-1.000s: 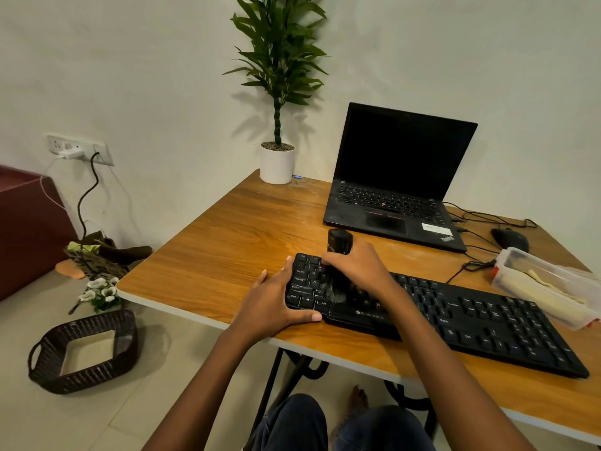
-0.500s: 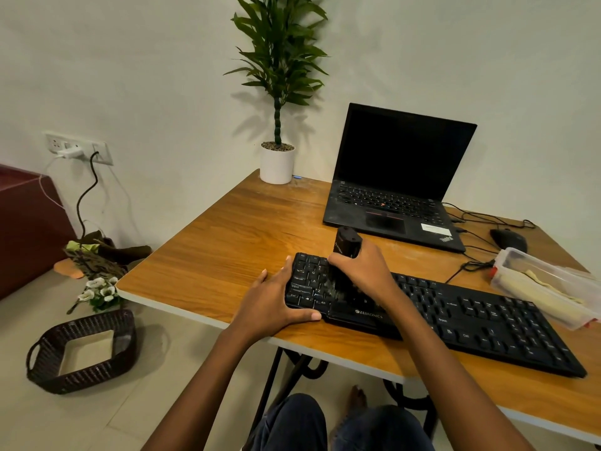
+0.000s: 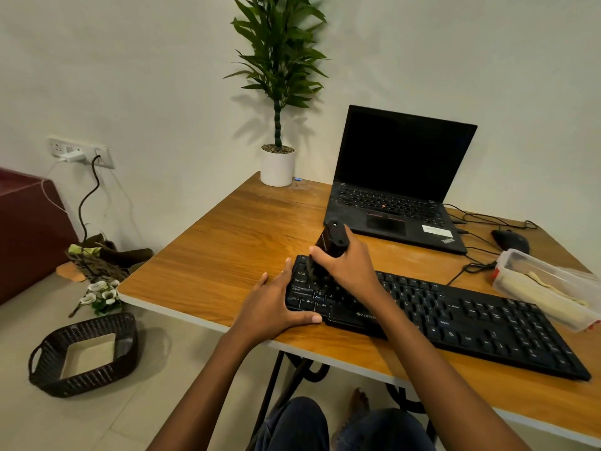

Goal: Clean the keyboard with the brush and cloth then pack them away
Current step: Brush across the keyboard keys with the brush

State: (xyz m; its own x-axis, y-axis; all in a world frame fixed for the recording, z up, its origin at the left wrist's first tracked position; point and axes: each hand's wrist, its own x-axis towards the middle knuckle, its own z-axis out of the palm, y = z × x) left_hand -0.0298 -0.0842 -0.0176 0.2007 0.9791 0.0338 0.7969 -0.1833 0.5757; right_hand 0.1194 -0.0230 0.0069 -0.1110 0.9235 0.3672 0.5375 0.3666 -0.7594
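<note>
A black keyboard (image 3: 455, 320) lies along the front of the wooden table (image 3: 227, 255). My right hand (image 3: 348, 268) grips a black brush (image 3: 333, 240) upright, its bristles down on the keys at the keyboard's left end. My left hand (image 3: 273, 307) holds the keyboard's left edge, thumb along the front and fingers up the side. A clear plastic box (image 3: 549, 288) with a cream cloth (image 3: 533, 291) inside stands at the right, just behind the keyboard.
An open black laptop (image 3: 396, 187) sits behind the keyboard, with a mouse (image 3: 509, 240) and cables to its right. A potted plant (image 3: 278, 164) stands at the far corner. On the floor at the left are a dark woven basket (image 3: 84, 356) and some flowers (image 3: 100, 294).
The brush has tipped and shifted slightly left and back over the left-end keys. My left hand keeps its hold on the keyboard's edge.
</note>
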